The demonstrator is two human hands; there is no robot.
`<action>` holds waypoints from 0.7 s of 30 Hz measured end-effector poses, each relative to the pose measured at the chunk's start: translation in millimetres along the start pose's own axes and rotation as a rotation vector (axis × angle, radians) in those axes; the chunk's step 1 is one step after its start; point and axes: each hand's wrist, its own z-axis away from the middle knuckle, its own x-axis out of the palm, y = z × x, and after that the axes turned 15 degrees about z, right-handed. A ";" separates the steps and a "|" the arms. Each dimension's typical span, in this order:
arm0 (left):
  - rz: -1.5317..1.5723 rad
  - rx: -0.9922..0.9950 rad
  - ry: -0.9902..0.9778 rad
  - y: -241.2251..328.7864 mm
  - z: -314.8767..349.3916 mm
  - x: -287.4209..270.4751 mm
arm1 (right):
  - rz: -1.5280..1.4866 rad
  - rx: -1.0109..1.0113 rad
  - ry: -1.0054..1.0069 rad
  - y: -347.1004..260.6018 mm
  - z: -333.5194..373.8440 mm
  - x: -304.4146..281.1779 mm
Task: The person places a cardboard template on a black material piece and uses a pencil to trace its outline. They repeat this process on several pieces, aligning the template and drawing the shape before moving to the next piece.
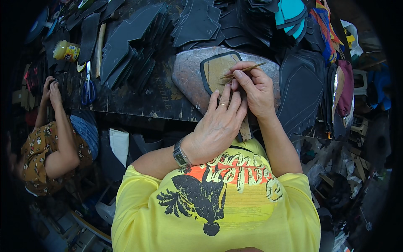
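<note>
Head view.
A: Which step are we seeing?
B: The right hand (260,90) is pinching a thin brown stick (257,66), grip narrow, over a tan, dark-edged piece (213,70). My reading: some fine surface work is going on. Whether the tip is touching, I cannot tell.
A: Where is the piece lying?
B: It is lying on the stone slab (184,71), at the near side of the dark counter (138,101). Black panels (300,80) are lying just right of the slab.
A: Left grip?
B: The left hand (216,126) is reaching over the piece's near part, fingers extended. The thumb is hiding, so I cannot tell whether it is pinching anything.
A: Next move?
B: Probably it is calling for the left fingers steadying the piece while the right is guiding the stick lightly.
</note>
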 end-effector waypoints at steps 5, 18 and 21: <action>0.002 -0.004 -0.003 -0.3 -0.6 -0.7 | -0.023 -0.001 -0.008 0.4 -0.1 -0.8; -0.003 -0.020 -0.009 0.5 -0.3 -0.9 | -0.298 -0.069 0.022 -14.2 -10.7 -20.6; -0.012 -0.016 -0.013 1.8 -1.0 -1.9 | -0.071 -0.010 0.047 -22.0 -8.2 -23.9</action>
